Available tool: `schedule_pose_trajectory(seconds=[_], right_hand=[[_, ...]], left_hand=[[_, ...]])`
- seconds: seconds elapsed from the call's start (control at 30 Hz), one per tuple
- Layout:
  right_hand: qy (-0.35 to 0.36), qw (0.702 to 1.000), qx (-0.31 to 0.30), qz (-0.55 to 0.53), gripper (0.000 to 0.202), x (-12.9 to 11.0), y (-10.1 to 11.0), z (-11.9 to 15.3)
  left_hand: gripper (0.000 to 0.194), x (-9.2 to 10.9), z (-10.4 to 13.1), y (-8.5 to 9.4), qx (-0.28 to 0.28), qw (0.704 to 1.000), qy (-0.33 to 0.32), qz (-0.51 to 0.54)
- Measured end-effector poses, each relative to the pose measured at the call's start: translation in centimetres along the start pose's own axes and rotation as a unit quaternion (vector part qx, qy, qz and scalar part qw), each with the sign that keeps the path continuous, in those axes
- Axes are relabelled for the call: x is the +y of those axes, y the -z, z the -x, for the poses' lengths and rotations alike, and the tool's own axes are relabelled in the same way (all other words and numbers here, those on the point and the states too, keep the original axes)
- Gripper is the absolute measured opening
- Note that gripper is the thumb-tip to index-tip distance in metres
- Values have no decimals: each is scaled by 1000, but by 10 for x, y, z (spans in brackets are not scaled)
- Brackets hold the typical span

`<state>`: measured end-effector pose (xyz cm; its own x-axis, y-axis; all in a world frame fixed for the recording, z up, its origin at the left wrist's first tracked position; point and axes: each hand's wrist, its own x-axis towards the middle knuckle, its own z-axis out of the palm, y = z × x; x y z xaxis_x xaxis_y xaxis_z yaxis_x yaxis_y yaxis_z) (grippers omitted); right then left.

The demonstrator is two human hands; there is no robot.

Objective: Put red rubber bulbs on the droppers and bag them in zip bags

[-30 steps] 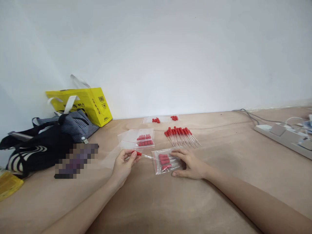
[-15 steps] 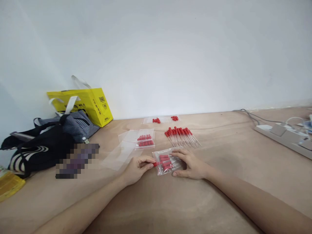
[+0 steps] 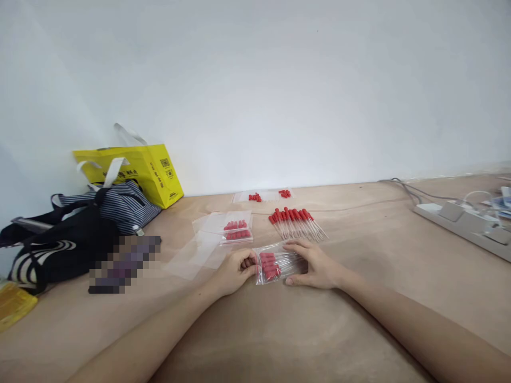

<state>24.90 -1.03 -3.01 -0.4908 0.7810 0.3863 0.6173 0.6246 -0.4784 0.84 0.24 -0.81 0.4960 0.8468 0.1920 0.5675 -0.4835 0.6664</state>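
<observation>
A clear zip bag point(image 3: 265, 279) lies tilted on the table with several glass droppers point(image 3: 273, 264) inside, their red rubber bulbs pointing left. My left hand point(image 3: 238, 270) has its fingers curled in and pinches the bag's left, red-lined edge. Across the bag's right end, my right hand point(image 3: 317, 266) holds it, fingers along the far side and thumb along the near side, covering the dropper tips. Behind the bag, several loose droppers point(image 3: 295, 221) lie in a fan, bulbs away from me. Left of those are filled zip bags point(image 3: 237, 230) with red bulbs showing.
Flat clear bags point(image 3: 199, 255) lie left of my hands. More bagged red bulbs point(image 3: 255, 197) rest by the wall. At left stand a yellow bag point(image 3: 165, 183), a striped bag point(image 3: 130, 210) and a black bag point(image 3: 67, 250). A white power strip point(image 3: 459, 221) with cables is at right.
The red bulb at my left fingertips has gone from view, and the bulbs inside the bag now sit together. My left fingers have curled further onto the bag's edge.
</observation>
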Motion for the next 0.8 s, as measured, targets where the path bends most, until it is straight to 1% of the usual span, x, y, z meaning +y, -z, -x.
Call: schedule_pose_trajectory(seconds=[0.1, 0.13, 0.2, 0.33, 0.4, 0.5, 0.57, 0.63, 0.67, 0.7, 0.73, 0.8], right_hand=[[-30, 999, 9, 24, 69, -1, 4, -1], [-36, 999, 11, 27, 68, -2, 4, -1], [-45, 999, 16, 24, 66, -4, 4, -2], [-58, 998, 16, -15, 67, -8, 0, -2], [-61, 997, 15, -34, 68, -8, -1, -1], [-53, 997, 20, -50, 65, -6, -1, -1], [-41, 997, 21, -58, 63, -6, -1, -1], [-32, 997, 18, -64, 62, -6, -1, 0], [-30, 997, 18, -66, 60, -7, -1, 0], [-30, 997, 19, -66, 59, -8, -2, 0], [-29, 997, 22, -64, 58, -9, -3, 0], [-27, 998, 32, -54, 54, -11, -4, 0]], left_hand=[[5, -1, 3, 3, -32, 999, -4, 15], [5, -2, 3, 4, -29, 1000, -5, 12], [8, -2, 4, 3, -4, 1000, -4, -8], [15, -5, 3, -2, 36, 999, -2, -41], [17, -6, 3, -3, 36, 999, 6, -39], [19, -7, 6, 4, 7, 999, 10, -44], [20, -7, 9, 12, 18, 996, -17, -87], [23, -6, 12, 22, 57, 986, -64, -142], [26, -5, 14, 26, 64, 981, -90, -160], [29, -5, 15, 29, 52, 978, -115, -166], [32, -5, 16, 32, 22, 977, -135, -161], [34, -5, 18, 34, -57, 975, -162, -140]])
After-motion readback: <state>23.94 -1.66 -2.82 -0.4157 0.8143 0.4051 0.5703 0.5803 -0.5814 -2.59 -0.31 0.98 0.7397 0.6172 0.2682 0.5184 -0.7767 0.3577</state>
